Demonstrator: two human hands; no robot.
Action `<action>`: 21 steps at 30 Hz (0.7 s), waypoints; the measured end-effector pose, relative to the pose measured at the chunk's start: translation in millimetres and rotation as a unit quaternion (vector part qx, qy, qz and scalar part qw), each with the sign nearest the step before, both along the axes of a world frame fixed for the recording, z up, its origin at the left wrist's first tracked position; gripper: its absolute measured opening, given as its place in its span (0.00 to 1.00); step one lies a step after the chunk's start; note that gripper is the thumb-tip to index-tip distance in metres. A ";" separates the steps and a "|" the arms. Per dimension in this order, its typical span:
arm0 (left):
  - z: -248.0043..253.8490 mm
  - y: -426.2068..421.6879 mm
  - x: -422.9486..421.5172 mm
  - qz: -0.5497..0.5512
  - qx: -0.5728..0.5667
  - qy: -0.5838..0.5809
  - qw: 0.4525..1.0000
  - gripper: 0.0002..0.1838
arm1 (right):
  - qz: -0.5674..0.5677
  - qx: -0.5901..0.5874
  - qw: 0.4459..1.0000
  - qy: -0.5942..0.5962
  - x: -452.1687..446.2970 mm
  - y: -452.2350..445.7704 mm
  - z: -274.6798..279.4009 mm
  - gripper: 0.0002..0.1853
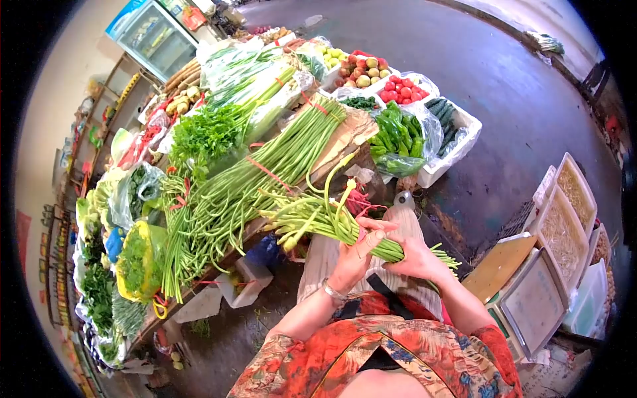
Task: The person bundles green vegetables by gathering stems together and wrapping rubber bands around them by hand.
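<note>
Through the head view I look down on the bench (252,233), the largest thing I have to watch, which runs across the left and carries vegetables right up to its wooden edge. On it lies a broad pile of long green stems (265,166), some curling over that edge; I judge that a brushing sleeve or one snagged stem could drag several down to the floor. Smaller is the held bunch (387,250), raised above the lap, its curly ends toward the pile and its straight ends pointing right. The curly ends overlap the pile in my view, so I cannot tell whether they touch; if they are tangled, pulling away could take strays along. The left grip (355,255) is closed around the bunch near its middle, and the right grip (418,259) wraps it farther toward the straight ends. Should either slacken, stems could slip lengthwise and fan out; squeezed too hard, they could bend or snap. Thinnest of all, red strands (356,199) hang just beyond the bunch and might catch among its stems.
</note>
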State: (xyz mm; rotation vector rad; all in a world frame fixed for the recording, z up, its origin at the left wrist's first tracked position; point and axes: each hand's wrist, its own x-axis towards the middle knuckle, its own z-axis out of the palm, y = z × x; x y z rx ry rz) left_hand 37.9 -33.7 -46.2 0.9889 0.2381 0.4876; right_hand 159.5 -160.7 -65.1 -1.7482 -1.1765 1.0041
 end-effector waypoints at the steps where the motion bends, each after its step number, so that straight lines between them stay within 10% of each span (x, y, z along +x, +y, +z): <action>1: 1.3 0.7 0.7 0.000 0.002 -0.002 1.000 0.08 | -0.007 0.011 1.000 0.021 0.5 -1.8 4.0 0.24; 14: -8.6 0.5 7.1 0.033 -0.052 -0.028 0.998 0.06 | 0.017 -0.064 0.992 -0.107 14.2 -13.3 10.9 0.31; 21: -0.6 -2.7 6.5 0.033 0.018 0.018 0.999 0.05 | -0.087 0.170 0.961 0.200 12.6 -8.5 -21.1 0.21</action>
